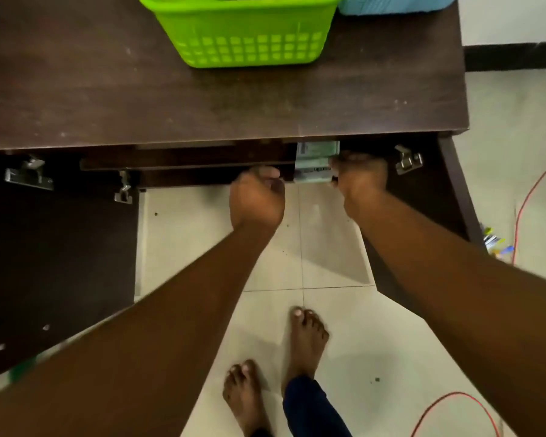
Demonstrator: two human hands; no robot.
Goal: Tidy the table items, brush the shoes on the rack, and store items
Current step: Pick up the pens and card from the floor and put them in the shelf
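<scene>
One hand (358, 178) around pale box (316, 164)

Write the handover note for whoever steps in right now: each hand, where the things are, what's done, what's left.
Left hand: curled at the front edge of the shelf under the table top; what its grip holds is hidden.
Right hand: grips a pale green box, partly inside the open cabinet below the table top.
Both cabinet doors stand open.
Green basket and blue basket sit at the table's far edge.
Done: the visible table top holds only the two baskets.
Left: finish with the box, close the doors. No shoes, rack or brush in view, so the brushing cannot be judged.
</scene>
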